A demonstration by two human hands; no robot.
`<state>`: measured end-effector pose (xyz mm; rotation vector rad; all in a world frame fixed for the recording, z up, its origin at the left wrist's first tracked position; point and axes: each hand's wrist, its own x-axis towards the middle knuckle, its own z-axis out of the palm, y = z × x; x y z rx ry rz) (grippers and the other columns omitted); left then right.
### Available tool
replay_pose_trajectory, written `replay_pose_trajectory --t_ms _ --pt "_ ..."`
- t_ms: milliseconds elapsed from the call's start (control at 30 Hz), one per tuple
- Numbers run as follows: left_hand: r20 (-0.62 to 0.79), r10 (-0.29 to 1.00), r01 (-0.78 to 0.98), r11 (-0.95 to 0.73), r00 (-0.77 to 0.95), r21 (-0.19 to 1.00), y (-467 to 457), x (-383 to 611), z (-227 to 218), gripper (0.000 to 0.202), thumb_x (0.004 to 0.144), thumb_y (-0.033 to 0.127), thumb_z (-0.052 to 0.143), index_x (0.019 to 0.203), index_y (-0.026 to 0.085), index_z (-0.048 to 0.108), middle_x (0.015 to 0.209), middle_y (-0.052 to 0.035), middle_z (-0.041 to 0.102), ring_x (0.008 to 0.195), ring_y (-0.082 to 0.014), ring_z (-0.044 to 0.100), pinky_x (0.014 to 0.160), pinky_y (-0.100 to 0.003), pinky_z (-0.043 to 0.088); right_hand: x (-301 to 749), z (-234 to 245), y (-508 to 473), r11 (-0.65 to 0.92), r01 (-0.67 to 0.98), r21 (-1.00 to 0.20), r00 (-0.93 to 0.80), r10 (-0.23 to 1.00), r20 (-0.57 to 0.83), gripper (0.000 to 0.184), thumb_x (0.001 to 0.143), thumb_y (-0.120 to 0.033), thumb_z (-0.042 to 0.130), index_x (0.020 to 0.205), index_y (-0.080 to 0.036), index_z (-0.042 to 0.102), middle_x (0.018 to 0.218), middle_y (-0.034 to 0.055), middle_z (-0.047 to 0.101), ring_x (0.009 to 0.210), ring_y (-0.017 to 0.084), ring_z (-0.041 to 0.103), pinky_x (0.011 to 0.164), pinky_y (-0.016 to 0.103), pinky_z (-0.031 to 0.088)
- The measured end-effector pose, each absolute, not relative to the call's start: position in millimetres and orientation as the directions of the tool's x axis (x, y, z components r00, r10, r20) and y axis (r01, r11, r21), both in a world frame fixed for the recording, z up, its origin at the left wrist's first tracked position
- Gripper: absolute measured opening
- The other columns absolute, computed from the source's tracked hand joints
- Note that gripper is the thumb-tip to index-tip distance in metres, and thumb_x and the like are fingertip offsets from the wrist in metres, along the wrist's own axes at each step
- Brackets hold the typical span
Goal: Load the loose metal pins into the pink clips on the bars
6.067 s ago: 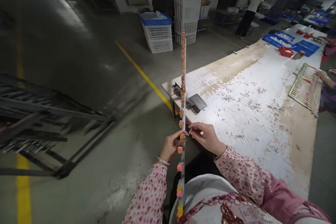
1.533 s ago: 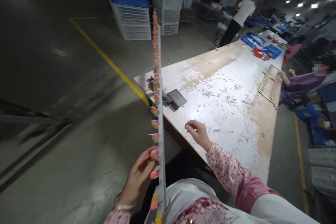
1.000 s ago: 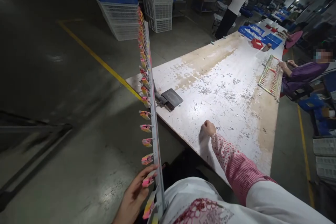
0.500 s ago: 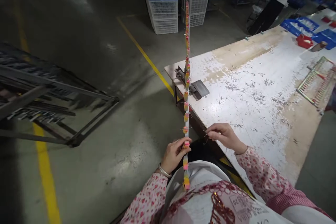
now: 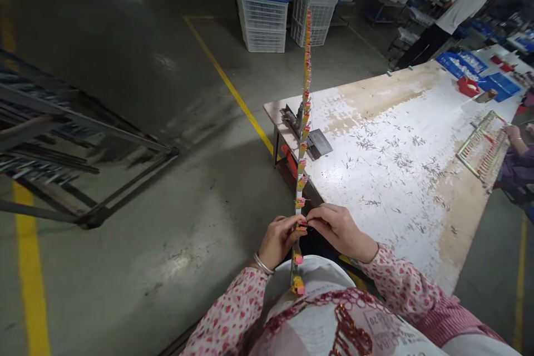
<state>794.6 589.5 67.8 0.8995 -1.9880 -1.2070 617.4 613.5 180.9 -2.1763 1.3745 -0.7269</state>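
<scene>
A long thin metal bar (image 5: 302,122) lined with several pink and yellow clips runs from my lap up and away, seen edge-on. My left hand (image 5: 278,240) pinches a clip low on the bar. My right hand (image 5: 340,227) meets it from the right, fingertips closed at the same clip, apparently on a small metal pin too small to make out. The white worktable (image 5: 417,222) to my right is strewn with several small metal pins (image 5: 367,144).
A dark metal tool (image 5: 311,142) lies on the table's near-left corner. White and blue crates (image 5: 262,16) stand behind. A metal rack (image 5: 62,139) stands on the floor at left. Another person's hands work a clip frame (image 5: 479,144) at far right; someone stands at the back.
My right hand went out to the pins on the table, closed, then came back to the bar. My left hand shifted down to a lower clip. The camera swung right and back.
</scene>
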Motion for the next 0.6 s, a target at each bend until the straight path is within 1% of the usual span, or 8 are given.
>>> replay_pose_trajectory --t_ms 100,167,300,367,433,500,567,600 --pt "0.186 -0.813 -0.234 0.364 -0.551 0.901 589 795 68 0.038 0.088 0.050 0.053 0.105 0.019 0.068 0.078 -0.0030 0.072 0.068 -0.0171 0.061 0.071 -0.029 0.044 622 182 614 -0.408 -0.691 -0.597 0.376 -0.908 0.185 0.016 0.096 -0.024 0.045 0.099 -0.019 0.060 0.084 0.0056 0.064 0.074 0.014 0.059 0.066 0.026 0.047" --pt "0.188 -0.817 -0.238 0.366 -0.545 0.900 589 795 67 0.039 0.088 0.051 0.052 0.104 0.019 0.068 0.077 -0.0032 0.072 0.068 -0.0173 0.061 0.071 -0.029 0.044 624 180 615 -0.415 -0.698 -0.584 0.380 -0.905 0.189 0.017 0.096 -0.024 0.045 0.100 -0.019 0.060 0.089 0.0066 0.065 0.079 0.015 0.059 0.069 0.027 0.049" --pt "0.164 -0.828 -0.222 0.325 -0.536 0.919 589 797 67 0.038 0.086 0.050 0.056 0.103 0.018 0.069 0.081 -0.0051 0.073 0.070 -0.0189 0.063 0.074 -0.031 0.047 629 178 617 -0.421 -0.736 -0.530 0.379 -0.905 0.192 0.018 0.096 -0.025 0.045 0.100 -0.020 0.061 0.093 0.0075 0.064 0.083 0.015 0.060 0.071 0.027 0.050" --pt "0.141 -0.833 -0.182 0.278 -0.536 0.943 588 798 68 0.036 0.085 0.047 0.059 0.105 0.018 0.068 0.088 -0.0066 0.074 0.078 -0.0212 0.065 0.077 -0.033 0.049 633 181 619 -0.434 -0.754 -0.494 0.392 -0.900 0.192 0.018 0.096 -0.025 0.045 0.100 -0.019 0.061 0.092 0.0075 0.064 0.082 0.015 0.060 0.071 0.027 0.049" --pt "0.100 -0.829 -0.119 0.196 -0.550 0.973 589 801 68 0.035 0.084 0.043 0.060 0.108 0.019 0.067 0.100 -0.0080 0.073 0.091 -0.0237 0.066 0.084 -0.035 0.049 635 183 620 -0.451 -0.753 -0.479 0.414 -0.891 0.188 0.018 0.095 -0.027 0.046 0.103 -0.020 0.061 0.092 0.0074 0.064 0.083 0.016 0.060 0.073 0.027 0.049" --pt "0.009 -0.822 -0.069 0.058 -0.569 0.996 591 805 67 0.037 0.083 0.040 0.061 0.114 0.020 0.064 0.110 -0.0082 0.070 0.102 -0.0243 0.064 0.090 -0.036 0.049 628 178 620 -0.438 -0.738 -0.514 0.404 -0.896 0.183 0.019 0.094 -0.029 0.049 0.106 -0.020 0.061 0.091 0.0069 0.065 0.083 0.015 0.060 0.074 0.026 0.049" --pt "-0.115 -0.836 -0.050 -0.104 -0.537 0.993 597 810 63 0.041 0.081 0.041 0.063 0.117 0.021 0.062 0.116 -0.0081 0.067 0.107 -0.0241 0.062 0.094 -0.034 0.049 606 161 616 -0.325 -0.746 -0.581 0.285 -0.945 0.162 0.020 0.093 -0.031 0.051 0.105 -0.020 0.062 0.090 0.0060 0.065 0.080 0.014 0.061 0.073 0.025 0.049" --pt "-0.175 -0.859 -0.044 -0.176 -0.481 0.983 601 813 60 0.042 0.079 0.043 0.064 0.115 0.020 0.062 0.117 -0.0085 0.066 0.109 -0.0245 0.061 0.094 -0.034 0.049 588 148 614 -0.210 -0.767 -0.607 0.166 -0.978 0.128 0.019 0.092 -0.032 0.052 0.102 -0.019 0.063 0.088 0.0051 0.066 0.077 0.013 0.061 0.071 0.023 0.049"
